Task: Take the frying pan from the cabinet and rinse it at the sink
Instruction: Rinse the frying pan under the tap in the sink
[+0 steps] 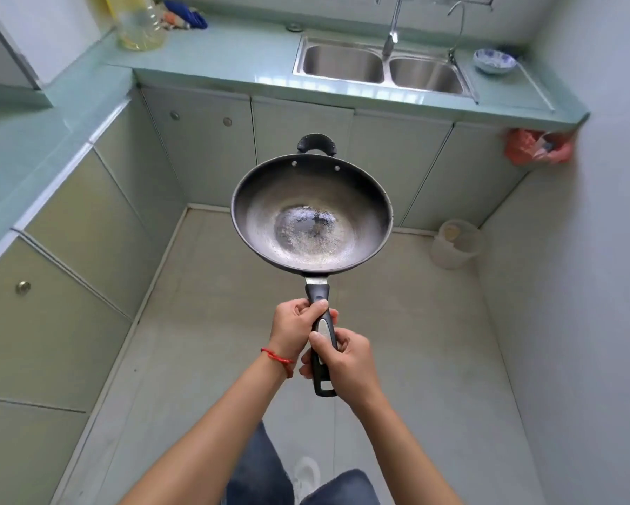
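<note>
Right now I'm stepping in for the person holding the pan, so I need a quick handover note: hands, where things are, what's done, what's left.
Left hand grips the upper part of the frying pan handle; right hand grips it lower down.
The pan is held level in mid-air over the floor, short of the counter, with residue in its bottom.
Sink lies ahead under the faucet; no water visibly running.
Done: pan is out and in hand.
Left: carry it to the sink and rinse it.
</note>
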Available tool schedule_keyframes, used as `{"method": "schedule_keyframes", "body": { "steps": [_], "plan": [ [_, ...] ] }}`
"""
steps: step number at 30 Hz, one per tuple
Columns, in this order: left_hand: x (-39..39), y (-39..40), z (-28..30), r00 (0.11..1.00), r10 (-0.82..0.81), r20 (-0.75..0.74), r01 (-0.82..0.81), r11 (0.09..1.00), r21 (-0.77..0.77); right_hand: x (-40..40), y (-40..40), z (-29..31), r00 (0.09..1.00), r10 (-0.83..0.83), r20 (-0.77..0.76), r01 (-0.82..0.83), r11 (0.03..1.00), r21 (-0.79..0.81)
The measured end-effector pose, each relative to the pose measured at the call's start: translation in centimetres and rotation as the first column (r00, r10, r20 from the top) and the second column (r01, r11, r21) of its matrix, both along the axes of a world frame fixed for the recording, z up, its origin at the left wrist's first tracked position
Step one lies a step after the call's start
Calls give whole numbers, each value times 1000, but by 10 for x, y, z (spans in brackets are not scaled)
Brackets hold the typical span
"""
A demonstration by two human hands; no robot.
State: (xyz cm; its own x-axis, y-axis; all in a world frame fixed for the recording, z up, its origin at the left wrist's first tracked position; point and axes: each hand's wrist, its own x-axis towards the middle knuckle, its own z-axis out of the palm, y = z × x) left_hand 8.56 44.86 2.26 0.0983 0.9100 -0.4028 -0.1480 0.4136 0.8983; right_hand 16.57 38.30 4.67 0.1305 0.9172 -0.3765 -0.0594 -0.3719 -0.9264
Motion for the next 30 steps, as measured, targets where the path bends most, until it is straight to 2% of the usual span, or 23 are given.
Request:
{"method": "schedule_keyframes", "body": {
  "steps": [9, 20, 30],
  "plan": [
    [41, 177, -6, 1000, 7, 7, -7, 1000, 25, 41, 176, -3, 1000, -10, -6, 11, 999, 31],
    [79, 404, 16, 997, -75, -28, 76, 996, 47, 75, 396, 17, 997, -72, -2, 72, 997, 38],
    [162, 575, 14, 998, -58, -30, 59, 996, 63, 159, 568, 14, 998, -55, 12, 54, 997, 58]
  ]
}}
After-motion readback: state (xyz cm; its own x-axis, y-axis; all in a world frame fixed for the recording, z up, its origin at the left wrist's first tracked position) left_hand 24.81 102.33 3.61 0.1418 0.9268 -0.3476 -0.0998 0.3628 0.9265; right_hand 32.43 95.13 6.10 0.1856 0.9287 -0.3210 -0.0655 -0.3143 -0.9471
